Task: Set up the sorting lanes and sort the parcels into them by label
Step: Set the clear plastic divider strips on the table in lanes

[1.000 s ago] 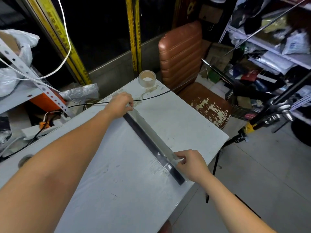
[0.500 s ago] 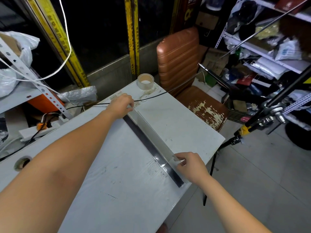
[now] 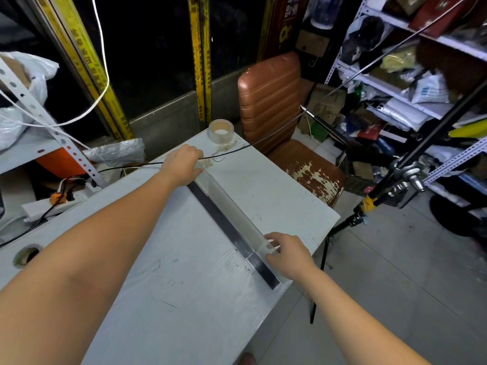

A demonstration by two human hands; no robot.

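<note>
Centrally, one white table (image 3: 168, 259) occupies most of the view, its top running from the lower left toward the far right corner. One brown padded chair (image 3: 271, 101) stands just beyond the table's far right edge, with its seat surface visibly flaking. Metal shelving (image 3: 411, 83) at the right holds mixed bags and boxes; their count cannot be made out in the clutter. No parcels lie on the table top.

One clear divider strip (image 3: 232, 206), mounted along one dark base strip (image 3: 224, 225), lies diagonally across the table top, from near the far edge to the near right edge. The clear part stands upright on its long edge.

Two bare hands are in contact with the divider, one at each end. The left hand (image 3: 184, 164) rests over the far end, fingers curled down onto the top of the strip; whether it pinches or only presses is not clear from this angle. The right hand (image 3: 287, 252) is at the near end, fingertips closed on the clear edge.

One black cable (image 3: 226, 153) crosses the far end of the table, passing just beyond the left hand. One roll of clear tape (image 3: 221, 131) sits flat near the far corner, apart from both hands.
</note>
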